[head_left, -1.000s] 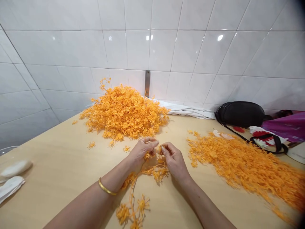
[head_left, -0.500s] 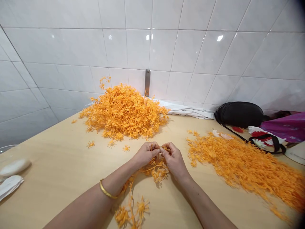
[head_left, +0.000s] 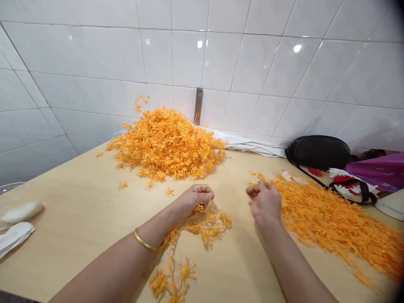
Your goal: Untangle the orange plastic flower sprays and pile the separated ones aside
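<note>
My left hand [head_left: 193, 198], with a gold bangle on its wrist, is closed on a long orange plastic flower sprig [head_left: 202, 225] that trails back across the wooden table [head_left: 78, 219] under my forearm. My right hand [head_left: 264, 200] is closed in a loose pinch near the left edge of a spread heap of orange strands [head_left: 328, 219]. What its fingers hold is too small to see. A big mound of orange plastic flowers [head_left: 166, 143] lies beyond my left hand against the tiled wall.
A black bag [head_left: 318, 151] with a strap, a flowered cloth [head_left: 345, 176] and a purple cloth [head_left: 381, 170] lie at the right. A white cloth [head_left: 249, 145] runs along the wall. White pieces [head_left: 19, 223] sit at the left edge. A few loose orange flowers [head_left: 148, 185] dot the table.
My right hand has pulled away from the left hand and moved right to the edge of the spread heap. The left hand keeps its hold on the sprig.
</note>
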A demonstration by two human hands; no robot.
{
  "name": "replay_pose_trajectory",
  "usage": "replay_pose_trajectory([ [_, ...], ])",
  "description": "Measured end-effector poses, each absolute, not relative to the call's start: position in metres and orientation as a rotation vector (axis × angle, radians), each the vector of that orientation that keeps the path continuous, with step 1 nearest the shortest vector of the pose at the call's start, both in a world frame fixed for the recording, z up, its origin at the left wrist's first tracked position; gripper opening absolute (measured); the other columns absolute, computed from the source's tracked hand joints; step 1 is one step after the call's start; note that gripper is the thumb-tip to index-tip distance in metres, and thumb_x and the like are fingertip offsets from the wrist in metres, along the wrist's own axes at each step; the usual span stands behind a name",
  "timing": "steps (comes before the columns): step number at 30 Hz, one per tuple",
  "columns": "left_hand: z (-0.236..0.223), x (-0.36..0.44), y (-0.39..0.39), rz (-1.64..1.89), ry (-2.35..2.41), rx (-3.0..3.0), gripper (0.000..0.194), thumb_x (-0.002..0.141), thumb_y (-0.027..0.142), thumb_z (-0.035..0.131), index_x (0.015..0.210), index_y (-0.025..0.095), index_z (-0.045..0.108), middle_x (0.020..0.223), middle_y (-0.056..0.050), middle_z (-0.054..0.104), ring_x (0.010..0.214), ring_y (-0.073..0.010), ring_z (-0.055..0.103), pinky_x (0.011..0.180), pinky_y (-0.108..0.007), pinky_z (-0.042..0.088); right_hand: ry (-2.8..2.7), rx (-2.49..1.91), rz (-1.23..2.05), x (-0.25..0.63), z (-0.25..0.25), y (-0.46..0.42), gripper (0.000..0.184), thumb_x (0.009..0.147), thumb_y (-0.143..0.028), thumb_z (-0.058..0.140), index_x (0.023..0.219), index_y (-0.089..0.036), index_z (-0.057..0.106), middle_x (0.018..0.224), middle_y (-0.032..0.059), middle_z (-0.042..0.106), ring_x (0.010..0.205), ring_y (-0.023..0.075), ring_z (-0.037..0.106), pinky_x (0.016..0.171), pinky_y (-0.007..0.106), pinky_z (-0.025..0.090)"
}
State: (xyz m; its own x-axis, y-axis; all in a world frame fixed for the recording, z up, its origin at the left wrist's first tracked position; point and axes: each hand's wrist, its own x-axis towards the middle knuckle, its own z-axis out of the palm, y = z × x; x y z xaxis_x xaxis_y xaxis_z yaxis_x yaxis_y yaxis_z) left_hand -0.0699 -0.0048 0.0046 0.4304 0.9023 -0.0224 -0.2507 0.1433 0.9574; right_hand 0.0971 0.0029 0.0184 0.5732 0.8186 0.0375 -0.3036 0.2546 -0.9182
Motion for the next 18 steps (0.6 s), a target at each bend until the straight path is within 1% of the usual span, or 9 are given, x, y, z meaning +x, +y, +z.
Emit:
replay_pose_trajectory([
  [2, 0.006, -0.077, -0.002, 1.049, 0.760, 1.018, 0.016, 0.064, 0.025, 0.060, 0.062, 0.014, 0.049, 0.041, 0.005, 0.040, 0.036, -0.0041, 0.036, 0.039, -0.017, 0.026, -0.611, -1.081, 0.810, 0.107, 0.023, 0.004, 0.014, 0.066, -0.024, 0.053, 0.069, -0.020, 0.040, 0.043, -0.0113, 0.039, 0.040, 0.0066, 0.041, 0.051, 0.022, 0.039],
  [4, 0.009, -0.079, 0.000, 1.114, 0.786, 0.897, 0.016, 0.067, 0.028, 0.056, 0.065, 0.014, 0.049, 0.044, 0.004, 0.042, 0.039, -0.0062, 0.041, 0.042, -0.018, 0.031, -0.813, -1.114, 0.832, 0.107, 0.026, 0.000, 0.013, 0.068, -0.025, 0.051, 0.079, -0.021, 0.045, 0.047, -0.0094, 0.045, 0.044, 0.0085, 0.047, 0.054, 0.024, 0.040],
  [6, 0.012, -0.079, 0.001, 1.102, 0.829, 0.799, 0.018, 0.072, 0.033, 0.050, 0.071, 0.014, 0.050, 0.048, 0.001, 0.047, 0.043, -0.0093, 0.047, 0.043, -0.020, 0.034, -1.071, -1.119, 0.829, 0.098, 0.026, -0.008, 0.017, 0.072, -0.028, 0.047, 0.087, -0.021, 0.049, 0.051, -0.0070, 0.047, 0.050, 0.0094, 0.049, 0.058, 0.025, 0.040],
  [8, 0.015, -0.077, 0.001, 1.077, 0.865, 0.727, 0.019, 0.074, 0.033, 0.045, 0.077, 0.015, 0.051, 0.051, 0.000, 0.049, 0.045, -0.0111, 0.049, 0.041, -0.020, 0.033, -1.292, -1.128, 0.787, 0.087, 0.026, -0.017, 0.021, 0.075, -0.033, 0.045, 0.091, -0.020, 0.053, 0.055, -0.0051, 0.048, 0.054, 0.0099, 0.048, 0.059, 0.024, 0.039],
  [11, 0.016, -0.074, -0.001, 1.086, 0.869, 0.680, 0.018, 0.076, 0.030, 0.042, 0.081, 0.015, 0.052, 0.053, 0.000, 0.049, 0.043, -0.0101, 0.047, 0.041, -0.020, 0.033, -1.552, -1.178, 0.730, 0.072, 0.023, -0.025, 0.031, 0.074, -0.039, 0.049, 0.096, -0.019, 0.054, 0.061, -0.0025, 0.048, 0.060, 0.0120, 0.047, 0.058, 0.024, 0.038],
  [13, 0.014, -0.072, -0.002, 1.100, 0.847, 0.670, 0.017, 0.076, 0.028, 0.042, 0.082, 0.015, 0.052, 0.055, 0.000, 0.050, 0.044, -0.0096, 0.047, 0.042, -0.020, 0.034, -1.709, -1.190, 0.663, 0.065, 0.019, -0.027, 0.034, 0.069, -0.042, 0.055, 0.094, -0.018, 0.054, 0.066, -0.0005, 0.049, 0.061, 0.0131, 0.046, 0.058, 0.025, 0.038],
  [14, 0.013, -0.071, -0.002, 1.106, 0.832, 0.670, 0.017, 0.076, 0.028, 0.043, 0.082, 0.015, 0.052, 0.056, 0.000, 0.050, 0.046, -0.0097, 0.047, 0.043, -0.021, 0.034, -1.769, -1.194, 0.616, 0.062, 0.017, -0.028, 0.032, 0.068, -0.041, 0.057, 0.091, -0.018, 0.055, 0.069, 0.0003, 0.050, 0.062, 0.0135, 0.046, 0.058, 0.025, 0.037],
  [16, 0.010, -0.068, -0.004, 1.113, 0.791, 0.690, 0.019, 0.076, 0.031, 0.044, 0.083, 0.015, 0.052, 0.058, 0.000, 0.049, 0.049, -0.0102, 0.049, 0.047, -0.021, 0.037, -1.822, -1.193, 0.529, 0.059, 0.013, -0.027, 0.022, 0.069, -0.037, 0.056, 0.081, -0.019, 0.056, 0.072, 0.0011, 0.051, 0.064, 0.0135, 0.046, 0.059, 0.025, 0.037],
  [18, 0.007, -0.066, -0.005, 1.113, 0.749, 0.763, 0.022, 0.076, 0.035, 0.044, 0.082, 0.015, 0.052, 0.056, 0.001, 0.048, 0.050, -0.0100, 0.048, 0.049, -0.022, 0.038, -1.793, -1.180, 0.527, 0.059, 0.011, -0.025, 0.013, 0.074, -0.031, 0.050, 0.073, -0.019, 0.055, 0.069, 0.0004, 0.052, 0.063, 0.0126, 0.045, 0.058, 0.024, 0.036],
])
